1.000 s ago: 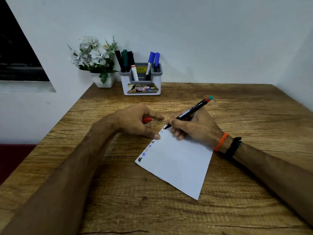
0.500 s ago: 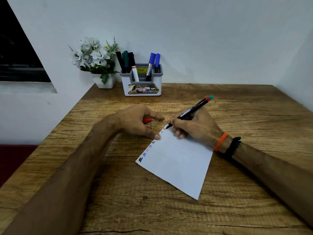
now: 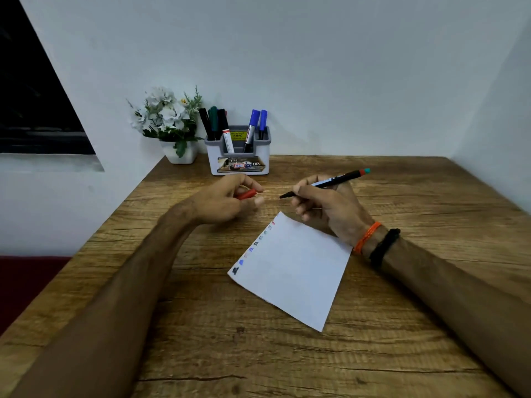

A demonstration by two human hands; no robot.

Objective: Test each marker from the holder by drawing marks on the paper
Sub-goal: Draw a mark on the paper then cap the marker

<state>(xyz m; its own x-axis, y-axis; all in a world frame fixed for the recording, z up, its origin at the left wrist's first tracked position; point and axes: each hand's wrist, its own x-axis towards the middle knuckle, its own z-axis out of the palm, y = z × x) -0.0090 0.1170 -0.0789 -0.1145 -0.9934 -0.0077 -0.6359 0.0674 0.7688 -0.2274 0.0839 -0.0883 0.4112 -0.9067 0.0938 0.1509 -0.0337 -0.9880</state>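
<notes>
- Marker (image 3: 327, 183), black-bodied with its tip bared, sits gripped in the right hand (image 3: 324, 206), held above the wooden table (image 3: 402, 326) just beyond the paper's far corner.
- Left hand (image 3: 224, 199) pinches the red cap (image 3: 246, 194), near the marker's tip but apart.
- White paper (image 3: 298, 271) lies flat, small coloured marks running down its left edge.
- Grey holder (image 3: 238, 156) stands against the wall with more markers, beside a potted plant (image 3: 169, 122).

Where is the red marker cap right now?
In the head view, the red cap is pinched in the left hand, above the table left of centre, just in front of the marker holder.
</notes>
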